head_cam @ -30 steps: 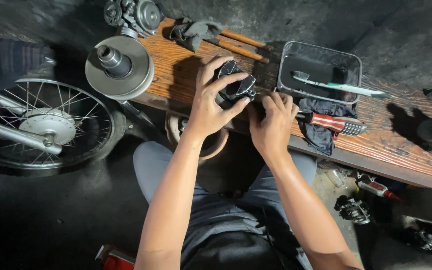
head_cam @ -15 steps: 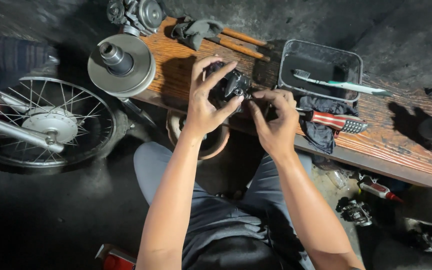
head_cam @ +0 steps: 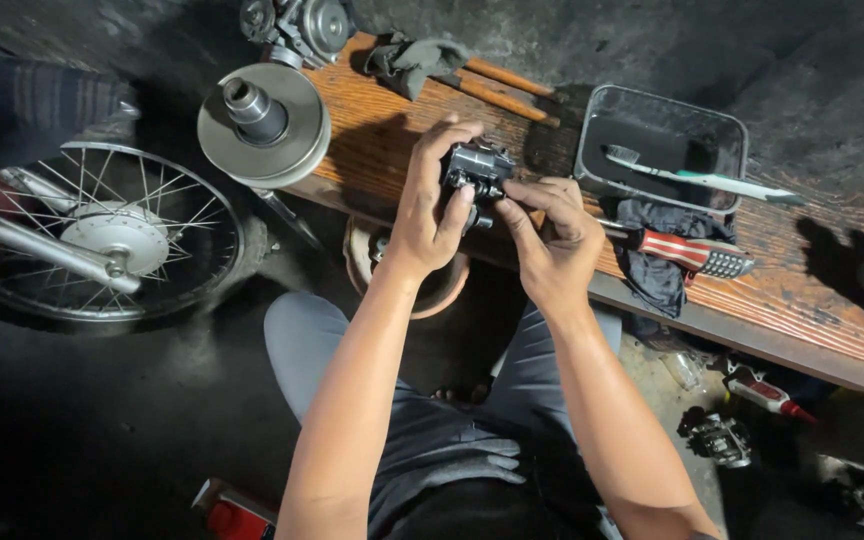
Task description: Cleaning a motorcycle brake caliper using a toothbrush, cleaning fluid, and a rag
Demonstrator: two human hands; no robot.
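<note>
Both hands have drawn together around the small dark metal engine part since half a second ago. From the head view, left hand clasps it, thumb upward, above the wooden bench. Right hand pinches its right side with bent fingers.

Grained wood bench, dull grey metal part.
</note>
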